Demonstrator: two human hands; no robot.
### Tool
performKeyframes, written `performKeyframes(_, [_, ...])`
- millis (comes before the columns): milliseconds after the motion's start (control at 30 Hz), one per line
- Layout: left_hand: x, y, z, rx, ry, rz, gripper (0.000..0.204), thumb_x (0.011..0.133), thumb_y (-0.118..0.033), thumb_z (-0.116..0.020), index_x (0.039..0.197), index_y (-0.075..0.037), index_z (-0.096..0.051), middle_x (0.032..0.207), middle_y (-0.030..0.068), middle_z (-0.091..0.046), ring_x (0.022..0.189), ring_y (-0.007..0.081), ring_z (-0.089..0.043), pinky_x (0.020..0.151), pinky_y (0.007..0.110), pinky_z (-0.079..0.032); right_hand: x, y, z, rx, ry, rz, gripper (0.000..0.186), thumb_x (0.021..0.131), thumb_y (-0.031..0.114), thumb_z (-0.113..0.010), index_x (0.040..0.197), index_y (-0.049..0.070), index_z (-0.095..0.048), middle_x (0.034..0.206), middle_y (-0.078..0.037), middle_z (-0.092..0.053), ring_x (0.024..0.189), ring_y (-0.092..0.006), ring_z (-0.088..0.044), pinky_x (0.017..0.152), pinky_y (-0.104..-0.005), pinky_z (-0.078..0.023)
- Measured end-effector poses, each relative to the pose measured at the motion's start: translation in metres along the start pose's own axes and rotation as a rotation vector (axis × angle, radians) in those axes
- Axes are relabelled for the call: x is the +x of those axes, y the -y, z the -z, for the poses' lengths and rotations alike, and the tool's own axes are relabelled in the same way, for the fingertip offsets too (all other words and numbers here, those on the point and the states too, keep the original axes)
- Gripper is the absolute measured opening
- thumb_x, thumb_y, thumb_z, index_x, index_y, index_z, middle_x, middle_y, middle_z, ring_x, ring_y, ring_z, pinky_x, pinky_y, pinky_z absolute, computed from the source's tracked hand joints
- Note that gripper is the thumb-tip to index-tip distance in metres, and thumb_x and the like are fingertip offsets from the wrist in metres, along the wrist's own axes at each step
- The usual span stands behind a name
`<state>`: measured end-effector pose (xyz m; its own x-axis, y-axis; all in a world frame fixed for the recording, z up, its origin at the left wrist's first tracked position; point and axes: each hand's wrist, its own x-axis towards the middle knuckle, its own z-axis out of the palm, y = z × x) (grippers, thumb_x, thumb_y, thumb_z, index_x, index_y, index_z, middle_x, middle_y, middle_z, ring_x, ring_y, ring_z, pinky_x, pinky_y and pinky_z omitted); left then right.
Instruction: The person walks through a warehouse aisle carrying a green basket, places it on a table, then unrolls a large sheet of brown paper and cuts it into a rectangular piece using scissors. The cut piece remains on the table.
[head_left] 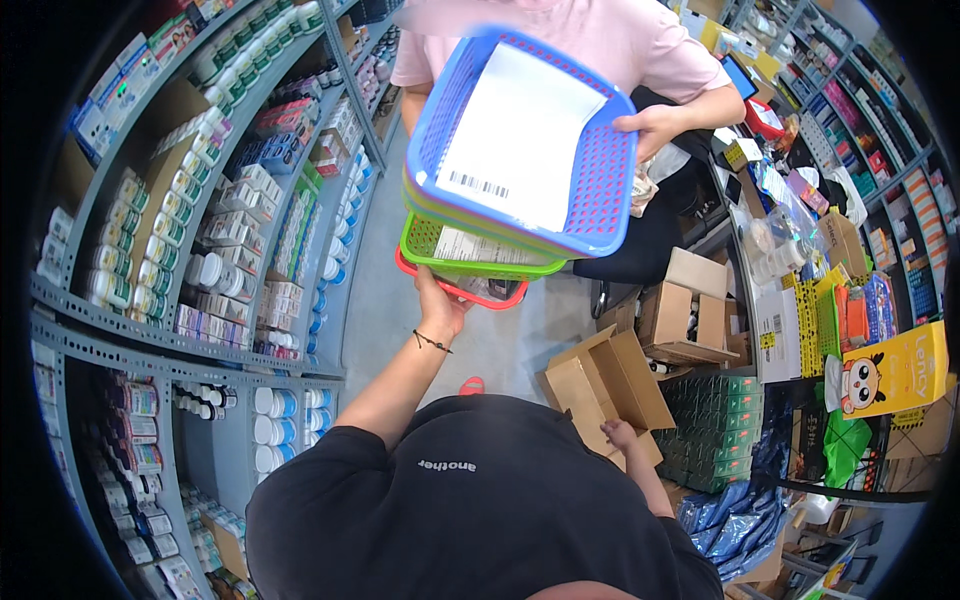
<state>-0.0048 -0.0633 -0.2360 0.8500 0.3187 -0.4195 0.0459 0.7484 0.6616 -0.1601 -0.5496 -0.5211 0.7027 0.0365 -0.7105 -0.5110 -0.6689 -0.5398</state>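
Dark shirt fills six o'clock — above it the left hand (440,303) is raised, fingers pressed under the red basket (462,290) at the bottom of a stack near twelve o'clock. A co-worker's hand (650,128) grips the blue basket (520,140) on top, so the handover looks half done; the right hand (620,434) curls on a cardboard box (605,390) at four o'clock

Narrow floor strip (400,300) open betw. shelving (200,250) on left & open cardboard boxes (610,385) on right; basket stack (500,190) blocks straight ahead, co-worker (620,40) behind it.

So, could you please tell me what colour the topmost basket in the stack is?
Blue: the topmost basket, seen best in the head view.
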Motion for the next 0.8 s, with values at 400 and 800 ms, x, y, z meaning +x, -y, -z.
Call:
performKeyframes(400, [-0.023, -0.001, -0.008, -0.078, 0.067, -0.120, 0.061, 0.098, -0.059, -0.035, 0.141, -0.016, -0.039, 0.144, 0.0069, -0.042, 0.130, 0.0274, -0.044, 0.099, 0.053, -0.045, -0.079, 0.343, 0.079, 0.581, 0.157, 0.440, 0.056, 0.098, 0.045, -0.055, 0.140, 0.009, -0.047, 0.123, -0.010, -0.061, 0.104, -0.0188, -0.062, 0.085, -0.0355, -0.050])
performKeyframes(800, [-0.082, -0.011, 0.072, 0.107, 0.240, -0.152, 0.049, 0.101, -0.035, -0.047, 0.140, -0.006, -0.043, 0.138, 0.0088, -0.052, 0.124, 0.0231, -0.052, 0.103, 0.040, -0.045, -0.171, 0.472, 0.101, 0.486, 0.041, 0.899, 0.065, 0.101, 0.035, -0.052, 0.152, 0.005, -0.023, 0.135, -0.015, -0.051, 0.106, -0.0177, -0.058, 0.089, -0.0320, -0.050])
